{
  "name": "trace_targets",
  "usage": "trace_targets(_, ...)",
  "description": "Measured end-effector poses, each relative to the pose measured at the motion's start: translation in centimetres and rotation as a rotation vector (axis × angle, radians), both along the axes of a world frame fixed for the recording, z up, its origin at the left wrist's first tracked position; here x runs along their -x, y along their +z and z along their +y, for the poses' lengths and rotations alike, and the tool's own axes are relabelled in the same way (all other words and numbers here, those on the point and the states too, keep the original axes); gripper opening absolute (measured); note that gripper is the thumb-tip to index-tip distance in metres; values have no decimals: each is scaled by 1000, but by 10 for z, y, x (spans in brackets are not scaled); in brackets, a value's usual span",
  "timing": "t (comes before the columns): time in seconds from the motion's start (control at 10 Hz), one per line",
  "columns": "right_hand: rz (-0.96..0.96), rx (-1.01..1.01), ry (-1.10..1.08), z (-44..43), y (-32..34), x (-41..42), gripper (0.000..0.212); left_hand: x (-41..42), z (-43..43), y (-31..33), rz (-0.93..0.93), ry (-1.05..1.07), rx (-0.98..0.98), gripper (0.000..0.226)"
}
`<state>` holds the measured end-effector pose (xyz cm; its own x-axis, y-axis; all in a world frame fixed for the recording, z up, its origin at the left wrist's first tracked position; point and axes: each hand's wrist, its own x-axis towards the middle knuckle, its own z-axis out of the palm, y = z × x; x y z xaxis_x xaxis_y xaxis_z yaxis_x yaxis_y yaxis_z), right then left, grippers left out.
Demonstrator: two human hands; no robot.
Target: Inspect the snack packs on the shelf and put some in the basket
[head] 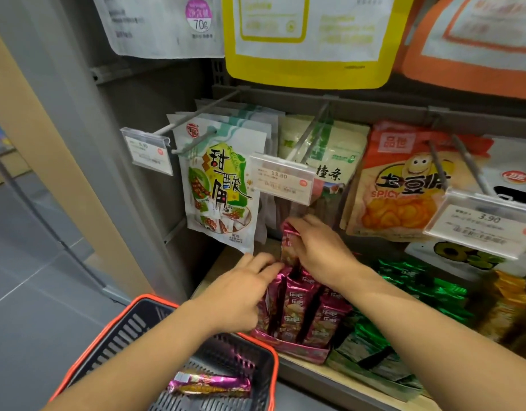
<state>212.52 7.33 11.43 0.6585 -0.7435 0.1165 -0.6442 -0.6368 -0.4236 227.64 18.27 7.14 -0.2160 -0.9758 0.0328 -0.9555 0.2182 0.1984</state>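
Head view. Risk noted: the raised pack is pinched near its top only, so a slip on the slick foil could drop it among the boxed packs or past the basket at 7 o'clock; neighbouring packs could be dragged up too. Right hand: fingers curled, pinching the raised pack at centre. Left hand: fingers nearly straight, laid on the boxed packs' tops. One basket pack is seen lying at 6 o'clock.
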Motion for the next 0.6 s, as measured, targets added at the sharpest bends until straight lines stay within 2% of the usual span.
trace_targets(0.1,95,-43,-81,0,-15,-2,34,1,2,-4,83,34,13,84)
trace_targets(0.2,233,14,-98,-4,-23,-6,24,3,3,-8,155,93,37,78)
trace_targets(0.3,322,23,-43,-7,-17,-4,34,6,3,-12,168,111,55,79)
trace_targets(0.4,201,-5,-55,2,-5,10,42,15,4,-5,212,121,-5,88)
trace_targets(0.5,23,42,-95,33,17,38,41,20,16,17,287,141,-14,88)
trace_targets(0.6,25,-24,-82,71,39,80,31,22,40,49,344,150,75,65)
